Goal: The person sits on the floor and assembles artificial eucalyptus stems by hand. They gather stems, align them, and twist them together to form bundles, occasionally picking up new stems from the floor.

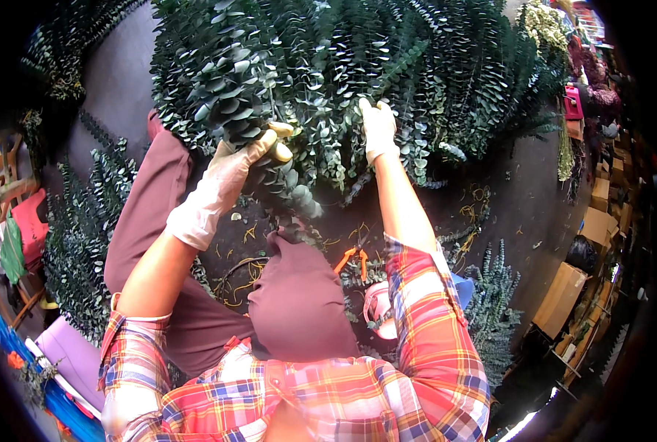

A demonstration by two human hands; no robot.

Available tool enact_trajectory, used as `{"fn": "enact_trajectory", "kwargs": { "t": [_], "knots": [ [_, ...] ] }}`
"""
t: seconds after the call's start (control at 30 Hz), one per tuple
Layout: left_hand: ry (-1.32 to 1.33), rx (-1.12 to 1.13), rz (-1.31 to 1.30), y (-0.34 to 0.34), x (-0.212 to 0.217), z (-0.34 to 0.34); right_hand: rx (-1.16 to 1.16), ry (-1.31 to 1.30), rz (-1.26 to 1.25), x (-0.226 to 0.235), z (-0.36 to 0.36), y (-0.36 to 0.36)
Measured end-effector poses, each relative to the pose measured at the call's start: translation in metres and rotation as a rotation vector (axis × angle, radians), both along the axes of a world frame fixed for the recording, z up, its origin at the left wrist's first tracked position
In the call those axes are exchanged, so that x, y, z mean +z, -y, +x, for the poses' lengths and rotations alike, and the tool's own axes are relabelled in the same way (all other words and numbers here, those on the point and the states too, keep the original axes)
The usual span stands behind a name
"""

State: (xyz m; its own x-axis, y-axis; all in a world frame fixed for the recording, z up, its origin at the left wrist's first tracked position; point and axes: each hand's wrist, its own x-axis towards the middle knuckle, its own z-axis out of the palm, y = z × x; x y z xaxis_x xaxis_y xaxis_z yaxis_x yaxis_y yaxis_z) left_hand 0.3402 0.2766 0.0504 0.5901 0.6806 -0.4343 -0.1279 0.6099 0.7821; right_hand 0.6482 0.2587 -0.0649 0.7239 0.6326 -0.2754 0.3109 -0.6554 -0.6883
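Observation:
A large heap of green eucalyptus branches (pixel 387 59) spreads across the far side in front of me. My left hand (pixel 233 166), in a pale glove with yellowish fingertips, is closed around the lower part of a eucalyptus bunch (pixel 234 88) with round leaves. Also gloved, my right hand (pixel 379 131) reaches to the heap's near edge. Its fingers are bent in at the eucalyptus stems there, and leaves partly cover what they grip. Orange-handled pruning shears (pixel 354 259) lie on the floor between my knee and right forearm.
More eucalyptus lies at left (pixel 85 228) and beside my right elbow (pixel 494 309). Yellow strings (pixel 476 210) and leaf scraps litter the dark floor. Cardboard boxes (pixel 560 298) line the right side. A pink item (pixel 378 309) sits by my right sleeve; a purple panel (pixel 71 357) stands lower left.

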Motion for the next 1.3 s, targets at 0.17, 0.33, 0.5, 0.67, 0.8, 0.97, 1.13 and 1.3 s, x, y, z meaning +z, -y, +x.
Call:
{"fn": "enact_trajectory", "kwargs": {
  "t": [0.17, 0.33, 0.5, 0.67, 0.8, 0.97, 1.13, 1.3],
  "knots": [
    [-0.063, 0.038, -0.107, 0.003, 0.001, 0.005, 0.112, 0.254, -0.17, -0.009, 0.0, -0.016],
    [-0.043, 0.075, -0.09, 0.0, -0.003, 0.005, 0.112, 0.11, 0.193, 0.011, -0.003, -0.009],
    [-0.063, 0.06, -0.053, 0.0, 0.0, 0.009, 0.568, 0.42, 0.474, 0.066, -0.036, 0.032],
    [-0.014, 0.095, -0.018, 0.003, 0.009, 0.011, 0.794, 0.535, 0.52, 0.103, -0.089, 0.067],
    [0.074, 0.169, -0.026, 0.006, 0.01, 0.009, 0.953, 0.572, 0.469, 0.104, -0.11, 0.071],
    [0.061, 0.252, 0.112, 0.0, 0.009, 0.005, 1.057, 0.587, 0.455, 0.103, -0.112, 0.063],
    [-0.092, 0.23, 0.177, -0.003, 0.006, -0.002, 1.169, 0.643, 0.442, 0.109, -0.116, 0.058],
    [-0.116, 0.25, 0.134, -0.006, 0.0, -0.007, 1.194, 0.538, 0.444, 0.102, -0.121, 0.056]
  ]
}}
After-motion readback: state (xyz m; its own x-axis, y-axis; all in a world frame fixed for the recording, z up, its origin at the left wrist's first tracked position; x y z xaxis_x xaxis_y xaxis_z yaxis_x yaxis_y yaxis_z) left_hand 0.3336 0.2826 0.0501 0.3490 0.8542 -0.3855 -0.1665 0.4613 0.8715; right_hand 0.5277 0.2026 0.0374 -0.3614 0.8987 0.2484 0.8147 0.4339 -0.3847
